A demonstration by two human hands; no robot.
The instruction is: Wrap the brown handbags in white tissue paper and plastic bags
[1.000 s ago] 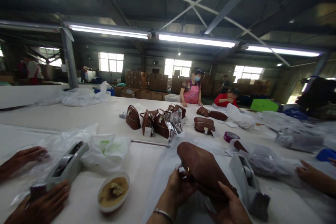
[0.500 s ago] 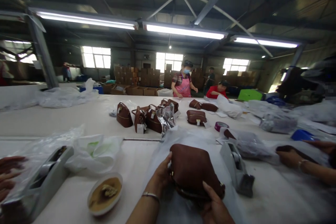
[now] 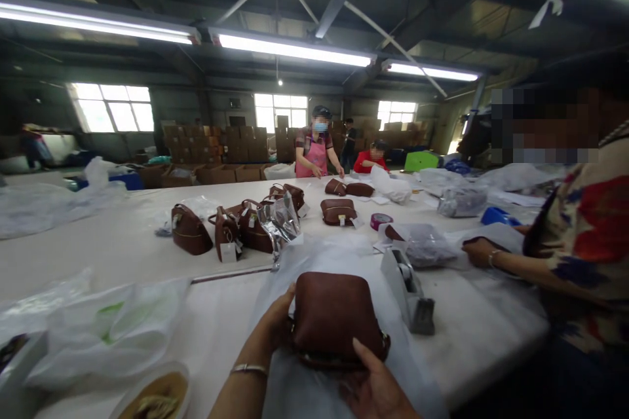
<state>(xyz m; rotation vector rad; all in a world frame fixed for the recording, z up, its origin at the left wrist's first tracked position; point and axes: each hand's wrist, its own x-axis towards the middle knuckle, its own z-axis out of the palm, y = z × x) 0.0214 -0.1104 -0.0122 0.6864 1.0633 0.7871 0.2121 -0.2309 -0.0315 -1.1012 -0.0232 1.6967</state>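
Between my hands is a brown leather handbag (image 3: 335, 314), its smooth side facing up and its zipped edge toward me. My left hand (image 3: 278, 319) grips the bag's left side, with a silver bangle on the wrist. At the near right edge, my right hand (image 3: 374, 380) has its thumb on top and its fingers underneath. Beneath the bag lies a thin white wrapping sheet (image 3: 314, 255) spread over the white table. A grey tape dispenser (image 3: 407, 291) stands just right of the bag.
Several brown handbags (image 3: 191, 230) with tags stand further back, near crumpled silver film (image 3: 280, 222). A purple tape roll (image 3: 381, 220) lies beyond the dispenser. A bowl (image 3: 157, 396) sits front left. One co-worker (image 3: 580, 236) works at right; another person (image 3: 317, 150) stands across the table.
The view has swung right, so the table's contents appear shifted left and the co-worker at right shows more. Both hands still hold the handbag, which looks slightly turned.
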